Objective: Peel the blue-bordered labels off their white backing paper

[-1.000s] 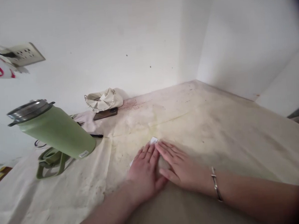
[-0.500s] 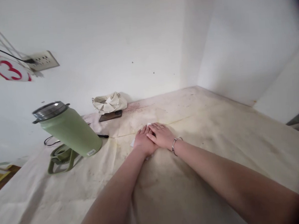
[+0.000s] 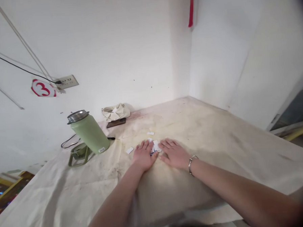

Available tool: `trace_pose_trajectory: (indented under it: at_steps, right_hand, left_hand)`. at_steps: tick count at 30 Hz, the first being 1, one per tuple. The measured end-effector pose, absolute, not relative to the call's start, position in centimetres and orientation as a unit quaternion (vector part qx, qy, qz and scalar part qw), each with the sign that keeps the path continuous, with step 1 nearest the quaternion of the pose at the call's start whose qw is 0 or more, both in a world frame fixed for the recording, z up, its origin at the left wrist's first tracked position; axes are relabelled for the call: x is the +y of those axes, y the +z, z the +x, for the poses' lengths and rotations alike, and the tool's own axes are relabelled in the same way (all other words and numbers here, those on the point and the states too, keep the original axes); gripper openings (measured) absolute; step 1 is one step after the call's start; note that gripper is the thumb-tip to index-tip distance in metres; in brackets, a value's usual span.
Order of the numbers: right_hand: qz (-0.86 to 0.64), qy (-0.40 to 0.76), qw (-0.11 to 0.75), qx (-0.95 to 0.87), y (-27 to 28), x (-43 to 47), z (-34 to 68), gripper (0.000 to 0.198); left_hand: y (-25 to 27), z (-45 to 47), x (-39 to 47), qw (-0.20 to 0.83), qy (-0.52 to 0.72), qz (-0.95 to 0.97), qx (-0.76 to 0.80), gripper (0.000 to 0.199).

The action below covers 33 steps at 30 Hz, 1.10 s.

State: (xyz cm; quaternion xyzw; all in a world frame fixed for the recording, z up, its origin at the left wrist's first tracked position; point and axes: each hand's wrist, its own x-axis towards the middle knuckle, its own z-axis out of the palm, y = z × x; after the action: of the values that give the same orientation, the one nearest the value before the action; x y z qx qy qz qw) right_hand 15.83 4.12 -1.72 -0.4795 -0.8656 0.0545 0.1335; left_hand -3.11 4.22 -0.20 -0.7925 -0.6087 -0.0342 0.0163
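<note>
My left hand [image 3: 144, 155] lies flat on the cloth-covered table [image 3: 205, 131], fingers spread. To its right rests my right hand [image 3: 174, 153], also flat and palm down, with a metal bangle [image 3: 191, 165] on the wrist. Between the two hands shows a small cluster of white paper pieces [image 3: 156, 146], some with blue marks; both hands touch or partly cover its edges. One loose white slip [image 3: 129, 150] lies left of my left hand, and another white slip [image 3: 150, 133] lies just beyond the fingers. What is under the palms is hidden.
At the left stands an uncapped green bottle [image 3: 91, 133], its green lid [image 3: 79, 154] beside it. A pen [image 3: 111, 138] lies behind the bottle. Near the wall are a cream handbag [image 3: 116, 112] and a phone [image 3: 116, 122]. A wall socket [image 3: 68, 82] holds a black plug.
My hands, stacked one over the other before, have moved apart, and the white pieces beneath now show. The head view has shifted, bringing more of the table's near edge into sight.
</note>
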Motion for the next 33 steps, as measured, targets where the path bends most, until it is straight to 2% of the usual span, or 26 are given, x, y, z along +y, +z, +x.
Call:
trace_pose_trajectory:
  at_steps: [7, 16, 28, 33]
  right_hand:
    - [-0.464, 0.055, 0.142, -0.873, -2.0, -0.1, 15.4, 0.077]
    - [-0.483, 0.050, 0.146, -0.862, -2.4, -2.7, 17.1, 0.067]
    - [-0.483, 0.027, 0.177, -0.857, -2.1, -3.3, 16.8, 0.058]
    - [-0.484, 0.021, 0.197, -0.852, -2.2, -3.3, 16.9, 0.053]
  left_hand:
    - [0.1, -3.0, -1.1, 0.049, -0.052, -0.766, -0.639, 0.067]
    - [-0.1, -5.7, -6.2, 0.030, -0.031, -0.772, -0.634, 0.066]
    - [1.1, -4.4, -8.6, 0.050, -0.076, -0.805, -0.586, 0.049]
    - [0.3, -4.8, -8.1, 0.076, -0.094, -0.765, -0.633, 0.060]
